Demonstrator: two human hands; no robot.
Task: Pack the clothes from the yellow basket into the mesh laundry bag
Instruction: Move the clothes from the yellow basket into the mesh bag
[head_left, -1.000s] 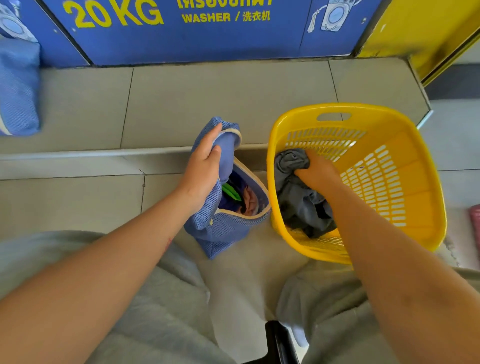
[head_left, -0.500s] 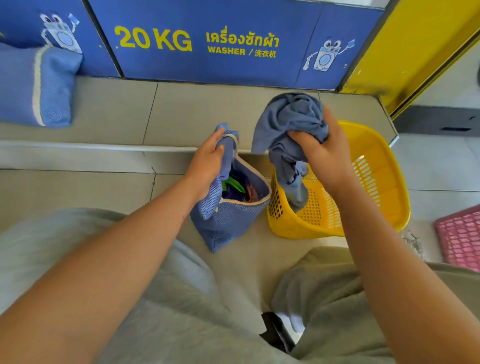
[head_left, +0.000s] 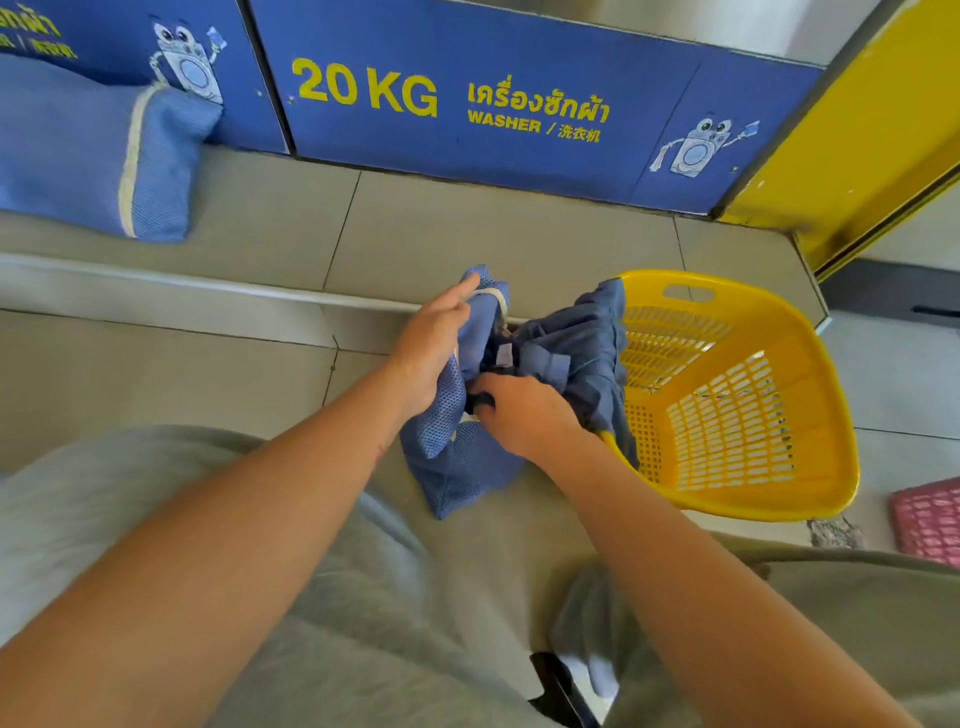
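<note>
A blue mesh laundry bag (head_left: 457, 467) stands on the tiled floor between my knees and the step. My left hand (head_left: 436, 343) grips its upper rim and holds the mouth open. My right hand (head_left: 519, 410) holds a grey-blue garment (head_left: 576, 353) and pushes it down into the bag's mouth; part of the cloth still drapes over the rim of the yellow basket (head_left: 810, 467). The basket lies tilted to the right of the bag, and no clothes show on its slotted walls and bottom. What the bag holds is hidden by the garment.
A second blue mesh bag (head_left: 104, 161), full, lies on the raised step at the left, against the blue washer panels (head_left: 467, 104). A pink basket (head_left: 930, 525) pokes in at the right edge. My grey-trousered legs fill the foreground.
My right hand has carried the grey-blue garment from above the yellow basket down and left into the mesh bag's mouth. The left hand keeps its hold on the bag's rim.
</note>
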